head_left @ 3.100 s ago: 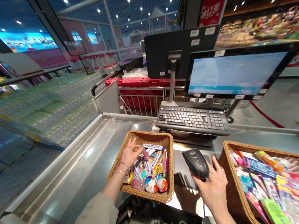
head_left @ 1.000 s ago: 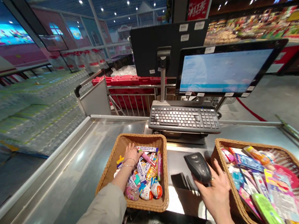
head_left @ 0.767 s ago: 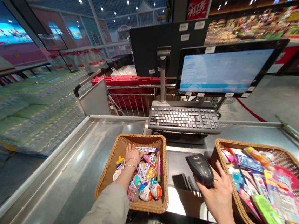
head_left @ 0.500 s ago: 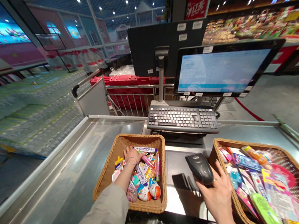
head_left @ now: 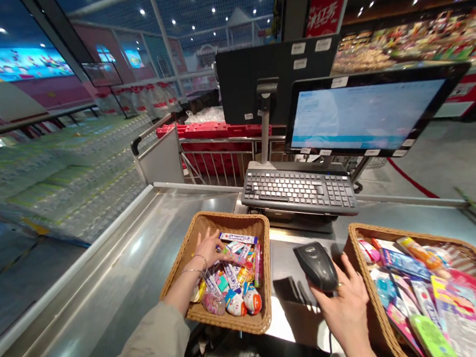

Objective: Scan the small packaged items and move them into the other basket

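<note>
My left hand (head_left: 207, 250) reaches into the left wicker basket (head_left: 265, 226), its thumb and fingers pinched on one end of a pink-and-green candy stick (head_left: 237, 255). Beneath it lie several wrapped sweets, with a purple-and-white candy pack (head_left: 238, 238) along the far side and two egg-shaped toys, one a white-and-orange egg (head_left: 252, 299), at the near side. A black barcode scanner (head_left: 317, 266) is held in my right hand (head_left: 346, 305) over the metal counter, between the two baskets. Its head points up and left; my palm hides the handle.
The right wicker basket (head_left: 369, 295) holds several packets, including a green pack (head_left: 432, 338). Behind the counter edge stand a keyboard (head_left: 300, 189), a lit monitor (head_left: 366, 115) and a second screen's back (head_left: 274, 74). A metal cart with red crates (head_left: 212, 130) is beyond.
My left hand has closed on the candy stick and raised it slightly. My right hand keeps the scanner in about the same place. The view has shifted a little to the left.
</note>
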A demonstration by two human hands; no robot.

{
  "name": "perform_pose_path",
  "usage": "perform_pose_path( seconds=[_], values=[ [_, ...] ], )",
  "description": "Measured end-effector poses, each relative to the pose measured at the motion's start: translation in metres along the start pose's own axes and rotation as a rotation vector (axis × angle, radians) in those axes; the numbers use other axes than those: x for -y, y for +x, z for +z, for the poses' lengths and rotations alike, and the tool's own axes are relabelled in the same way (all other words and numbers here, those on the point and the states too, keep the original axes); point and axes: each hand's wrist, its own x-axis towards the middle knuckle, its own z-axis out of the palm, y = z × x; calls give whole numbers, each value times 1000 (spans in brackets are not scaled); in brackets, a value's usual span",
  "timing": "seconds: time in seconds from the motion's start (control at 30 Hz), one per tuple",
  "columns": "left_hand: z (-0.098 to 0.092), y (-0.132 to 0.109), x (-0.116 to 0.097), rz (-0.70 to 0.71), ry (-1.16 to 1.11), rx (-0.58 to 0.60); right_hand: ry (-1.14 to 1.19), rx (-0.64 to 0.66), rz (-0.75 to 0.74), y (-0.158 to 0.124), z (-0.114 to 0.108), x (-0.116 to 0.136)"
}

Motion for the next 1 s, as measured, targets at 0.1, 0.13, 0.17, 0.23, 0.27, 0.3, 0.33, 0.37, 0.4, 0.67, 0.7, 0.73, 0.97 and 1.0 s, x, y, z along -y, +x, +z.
perform_pose_path(
  seconds=[0.1, 0.13, 0.17, 0.23, 0.27, 0.3, 0.33, 0.37, 0.4, 0.67, 0.7, 0.73, 0.97, 1.0],
  values=[
    [-1, -13, -7, -20, 17, -42, 12, -2, -20, 0, 1, 2],
    [-1, -16, -8, -28, 21, -55, 15, -1, -29, 0, 1, 3],
    [0, -19, -9, -36, 26, -68, 17, 2, -37, -1, 1, 3],
    [3, -23, -10, -46, 36, -90, 23, 13, -50, -2, 1, 4],
    [4, -25, -9, -49, 42, -99, 29, 16, -56, -2, 1, 4],
    [6, -26, -8, -51, 50, -106, 36, 18, -61, -3, 1, 4],
    [7, -26, -6, -52, 58, -112, 42, 18, -64, -4, 1, 4],
    [9, -27, -5, -54, 67, -117, 47, 16, -67, -5, 1, 4],
    [10, -28, -3, -56, 77, -121, 49, 11, -68, -6, 1, 4],
    [20, -29, 2, -63, 169, -161, 42, 13, -60, -8, -4, 6],
    [21, -29, 3, -68, 175, -155, 40, 7, -63, -9, -5, 6],
    [23, -29, 3, -75, 179, -146, 37, 4, -66, -9, -5, 6],
    [30, -32, -1, -74, 195, -64, 17, -2, -49, -13, -6, 3],
    [31, -32, -1, -69, 195, -53, 16, -3, -46, -14, -6, 2]
  ],
)
